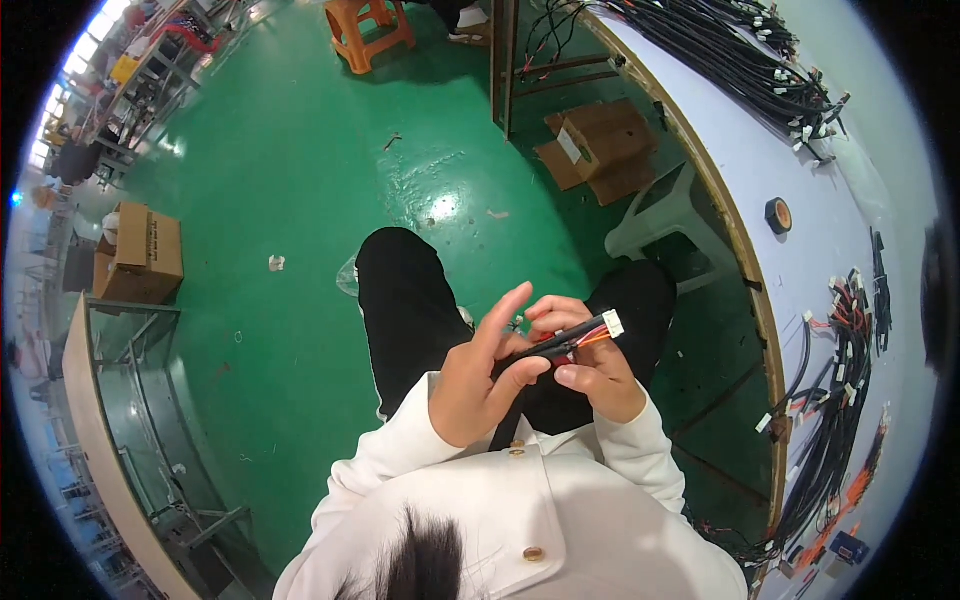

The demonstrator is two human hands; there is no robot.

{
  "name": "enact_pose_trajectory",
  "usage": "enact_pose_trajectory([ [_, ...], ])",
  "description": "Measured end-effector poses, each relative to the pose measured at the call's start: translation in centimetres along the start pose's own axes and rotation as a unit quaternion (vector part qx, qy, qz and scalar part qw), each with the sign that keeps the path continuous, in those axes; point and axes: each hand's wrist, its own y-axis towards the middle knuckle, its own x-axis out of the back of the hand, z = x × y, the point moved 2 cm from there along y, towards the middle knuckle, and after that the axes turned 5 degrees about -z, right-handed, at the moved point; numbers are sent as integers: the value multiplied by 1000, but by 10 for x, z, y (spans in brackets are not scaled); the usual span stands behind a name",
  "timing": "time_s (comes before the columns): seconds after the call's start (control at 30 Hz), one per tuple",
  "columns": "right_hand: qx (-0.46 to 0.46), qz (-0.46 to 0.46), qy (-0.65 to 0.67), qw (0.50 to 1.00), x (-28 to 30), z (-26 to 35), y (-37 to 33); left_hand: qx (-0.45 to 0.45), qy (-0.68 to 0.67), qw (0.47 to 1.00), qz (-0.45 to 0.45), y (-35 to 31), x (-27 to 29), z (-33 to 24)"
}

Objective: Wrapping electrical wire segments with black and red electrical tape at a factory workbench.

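the cable [560,346], a black one with a white plug [613,323] at its far end, lies between the person's two hands, above the lap. the left hand [468,388] has its thumb along the near side of the cable and its index finger raised, the two tips well apart; its other fingers are hidden, so i cannot tell how firmly they grip. the right hand [607,384] has its fingers bent round the cable from behind, with the thumb in front, and seems clamped on it just short of the plug. orange and red wires [594,337] show bare of sleeve beside the right fingers, and these look like the weak spot: it is best to pinch the black sleeve or the plug's body and keep any pull off them. the plug points out past the right fingers, up and to the right, which leaves it easy to see and turn. a light left thumb should let the cable roll without kinking. working close above the lap gives steady wrists. the table [745,150], with more cables [845,365] on it, stands well apart, to the right of the fingers.
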Motion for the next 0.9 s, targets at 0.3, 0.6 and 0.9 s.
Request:
enact_pose_trajectory([
  [0.3, 11, 28, 57, 998, 6, -7, 1, 12, -8, 1000, 11, -1, -1, 2],
  [0.6, -44, -66, 221, 972, -5, -16, -2, -15, 20, 999, -46, 2, 0, 4],
  [0.9, -81, -114, 184, 973, -16, -11, -12, -111, 75, 981, -138, 5, 2, 6],
])
